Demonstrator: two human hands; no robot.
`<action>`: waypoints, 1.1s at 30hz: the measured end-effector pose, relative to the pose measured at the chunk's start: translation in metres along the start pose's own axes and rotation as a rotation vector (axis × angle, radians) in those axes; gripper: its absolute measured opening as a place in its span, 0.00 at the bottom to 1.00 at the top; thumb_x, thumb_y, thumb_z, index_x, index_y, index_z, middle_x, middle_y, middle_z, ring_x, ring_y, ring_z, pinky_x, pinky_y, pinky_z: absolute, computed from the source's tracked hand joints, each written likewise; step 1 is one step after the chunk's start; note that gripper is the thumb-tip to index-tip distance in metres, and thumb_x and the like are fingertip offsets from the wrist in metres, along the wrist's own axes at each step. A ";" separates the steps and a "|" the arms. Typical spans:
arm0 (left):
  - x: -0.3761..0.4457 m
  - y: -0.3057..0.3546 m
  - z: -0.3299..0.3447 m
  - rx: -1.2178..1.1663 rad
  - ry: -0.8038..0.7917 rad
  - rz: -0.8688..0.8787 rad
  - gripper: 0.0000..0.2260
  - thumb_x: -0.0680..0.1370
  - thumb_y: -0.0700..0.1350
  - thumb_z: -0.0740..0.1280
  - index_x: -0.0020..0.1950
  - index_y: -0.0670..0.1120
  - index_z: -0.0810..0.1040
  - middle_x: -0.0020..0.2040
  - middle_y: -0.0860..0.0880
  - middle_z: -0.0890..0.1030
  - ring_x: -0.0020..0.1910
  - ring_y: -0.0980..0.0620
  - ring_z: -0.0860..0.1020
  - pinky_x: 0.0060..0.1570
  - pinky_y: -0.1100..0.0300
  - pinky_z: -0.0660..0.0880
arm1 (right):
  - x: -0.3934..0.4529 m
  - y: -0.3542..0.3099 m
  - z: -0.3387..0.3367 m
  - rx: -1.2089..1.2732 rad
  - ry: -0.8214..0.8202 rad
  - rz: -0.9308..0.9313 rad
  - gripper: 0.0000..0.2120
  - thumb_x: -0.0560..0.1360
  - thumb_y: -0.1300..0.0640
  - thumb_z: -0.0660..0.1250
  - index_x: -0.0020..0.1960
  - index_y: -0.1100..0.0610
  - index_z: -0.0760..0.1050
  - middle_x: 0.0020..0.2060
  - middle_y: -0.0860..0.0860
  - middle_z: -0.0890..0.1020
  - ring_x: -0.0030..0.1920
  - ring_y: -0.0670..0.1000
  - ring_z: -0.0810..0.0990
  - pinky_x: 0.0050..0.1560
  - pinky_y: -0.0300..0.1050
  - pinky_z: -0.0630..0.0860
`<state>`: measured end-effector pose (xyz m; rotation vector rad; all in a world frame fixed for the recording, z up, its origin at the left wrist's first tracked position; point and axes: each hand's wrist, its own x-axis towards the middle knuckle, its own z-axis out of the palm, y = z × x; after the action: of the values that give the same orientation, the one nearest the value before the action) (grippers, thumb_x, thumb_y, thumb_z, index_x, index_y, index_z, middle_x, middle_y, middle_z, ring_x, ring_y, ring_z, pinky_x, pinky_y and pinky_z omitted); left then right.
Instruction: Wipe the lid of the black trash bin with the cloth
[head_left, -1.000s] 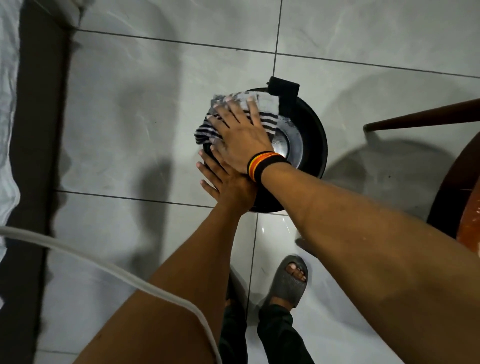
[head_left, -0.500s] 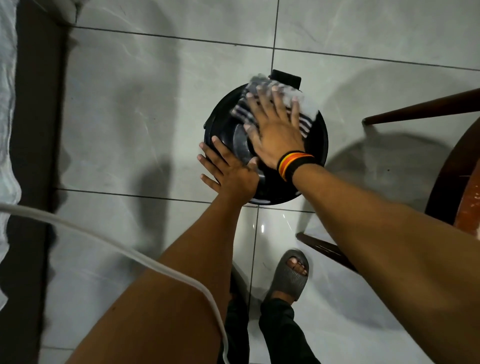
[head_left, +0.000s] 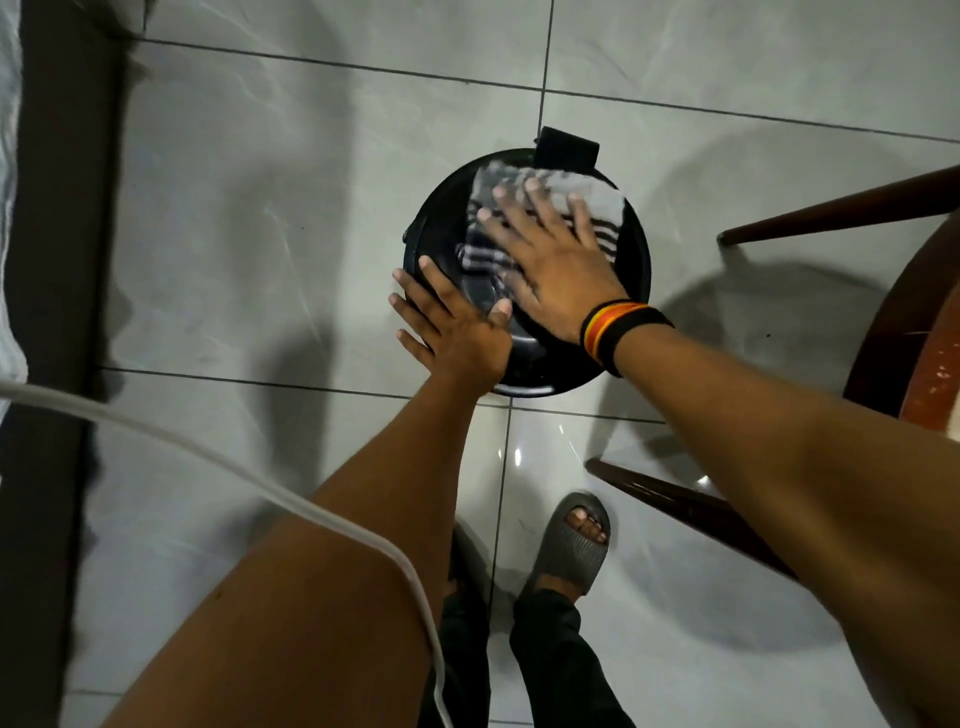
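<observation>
The round black trash bin (head_left: 631, 332) stands on the grey tiled floor, seen from straight above, its glossy lid (head_left: 441, 244) facing me. A striped grey-and-white cloth (head_left: 605, 208) lies spread on the far half of the lid. My right hand (head_left: 550, 260), with a black, orange and yellow wristband, presses flat on the cloth with its fingers spread. My left hand (head_left: 452, 327) rests open against the lid's near left rim, fingers apart, holding nothing. The lid's middle is hidden under the cloth and hand.
A dark wooden chair (head_left: 883, 332) stands at the right, one leg (head_left: 831, 213) beside the bin and another (head_left: 685, 509) near my foot in a grey slipper (head_left: 571, 545). A white cable (head_left: 234, 467) crosses the lower left. Dark furniture edge (head_left: 57, 312) runs along the left.
My right hand has swept the cloth from the lid's left edge across to its far right part. My left hand has stayed on the near left rim.
</observation>
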<state>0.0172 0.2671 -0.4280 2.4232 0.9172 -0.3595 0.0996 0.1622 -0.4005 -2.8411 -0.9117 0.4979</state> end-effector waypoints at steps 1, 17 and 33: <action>0.000 0.001 -0.001 -0.008 -0.004 -0.003 0.47 0.76 0.65 0.66 0.84 0.46 0.44 0.84 0.41 0.42 0.82 0.38 0.43 0.78 0.38 0.50 | -0.006 0.004 0.000 -0.032 -0.030 -0.094 0.30 0.84 0.48 0.53 0.84 0.47 0.49 0.84 0.49 0.51 0.84 0.57 0.46 0.81 0.67 0.44; -0.006 0.019 -0.007 -0.015 0.077 -0.158 0.48 0.69 0.71 0.20 0.83 0.51 0.43 0.84 0.46 0.42 0.83 0.44 0.44 0.79 0.45 0.51 | -0.049 0.003 0.001 0.105 -0.038 -0.026 0.31 0.80 0.57 0.59 0.82 0.45 0.57 0.83 0.45 0.56 0.84 0.54 0.49 0.81 0.62 0.39; -0.003 0.018 -0.006 0.079 0.025 -0.152 0.38 0.76 0.67 0.35 0.83 0.51 0.42 0.84 0.46 0.41 0.83 0.45 0.43 0.79 0.45 0.50 | -0.057 -0.024 0.013 0.223 0.033 0.159 0.32 0.80 0.58 0.59 0.82 0.45 0.55 0.83 0.46 0.54 0.84 0.54 0.45 0.81 0.65 0.37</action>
<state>0.0278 0.2574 -0.4151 2.4403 1.1215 -0.4284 0.0385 0.1481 -0.3925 -2.7198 -0.5856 0.5321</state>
